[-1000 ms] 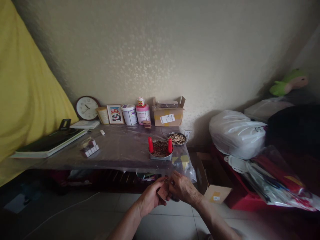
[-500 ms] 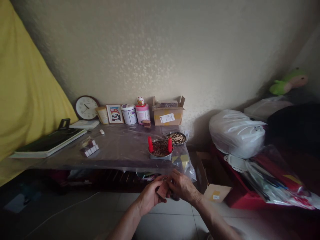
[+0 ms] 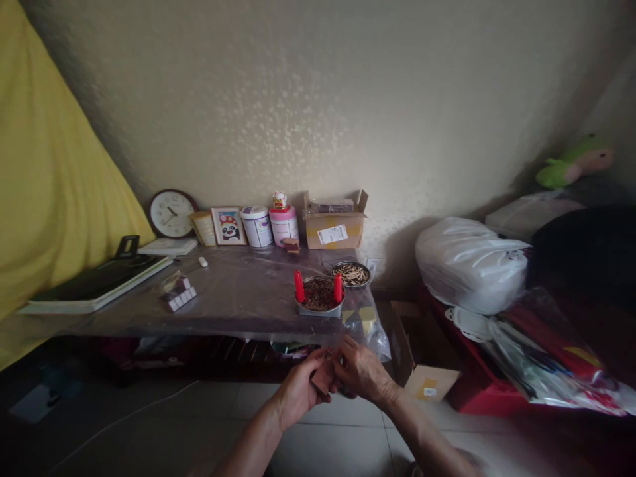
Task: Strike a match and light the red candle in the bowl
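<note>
Hands barely shifted; brown block still held between them.
Fingers of left hand and right hand pinch it from either side, short of the desk edge; handling looks midway, the bowl beyond the fingers.

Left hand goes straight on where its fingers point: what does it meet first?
Probably the right hand, just past the brown piece that the left hand grips; depth is unclear.
</note>
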A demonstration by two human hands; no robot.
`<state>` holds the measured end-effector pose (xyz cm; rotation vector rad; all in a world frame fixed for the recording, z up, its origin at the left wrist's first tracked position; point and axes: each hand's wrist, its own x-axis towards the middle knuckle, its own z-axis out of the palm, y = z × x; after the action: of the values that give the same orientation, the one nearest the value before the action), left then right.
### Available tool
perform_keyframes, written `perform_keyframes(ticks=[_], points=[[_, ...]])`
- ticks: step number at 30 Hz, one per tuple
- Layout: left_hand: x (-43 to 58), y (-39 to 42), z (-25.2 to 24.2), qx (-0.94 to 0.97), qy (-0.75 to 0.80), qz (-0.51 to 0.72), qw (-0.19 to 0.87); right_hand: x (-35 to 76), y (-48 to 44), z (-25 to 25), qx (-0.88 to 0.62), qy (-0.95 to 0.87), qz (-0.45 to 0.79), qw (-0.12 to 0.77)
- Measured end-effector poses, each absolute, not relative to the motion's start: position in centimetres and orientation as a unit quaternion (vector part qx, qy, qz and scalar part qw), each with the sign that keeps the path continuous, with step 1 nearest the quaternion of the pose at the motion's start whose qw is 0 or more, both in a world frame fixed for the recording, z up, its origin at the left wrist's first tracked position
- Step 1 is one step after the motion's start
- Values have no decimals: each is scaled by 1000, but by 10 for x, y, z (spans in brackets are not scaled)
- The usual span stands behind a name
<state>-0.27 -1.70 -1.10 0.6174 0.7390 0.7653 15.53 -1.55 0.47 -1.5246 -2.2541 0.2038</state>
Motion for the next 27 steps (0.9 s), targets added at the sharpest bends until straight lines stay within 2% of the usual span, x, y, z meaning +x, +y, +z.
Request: perform_keyframes(ticks=[13,27], points=[[-1,-14,-22,288,343,401,799,150,-14,-4,-543,-810,50,215],[-4,-16,-15,273,334,395,811,155,-13,7,-559,-800,61,212]])
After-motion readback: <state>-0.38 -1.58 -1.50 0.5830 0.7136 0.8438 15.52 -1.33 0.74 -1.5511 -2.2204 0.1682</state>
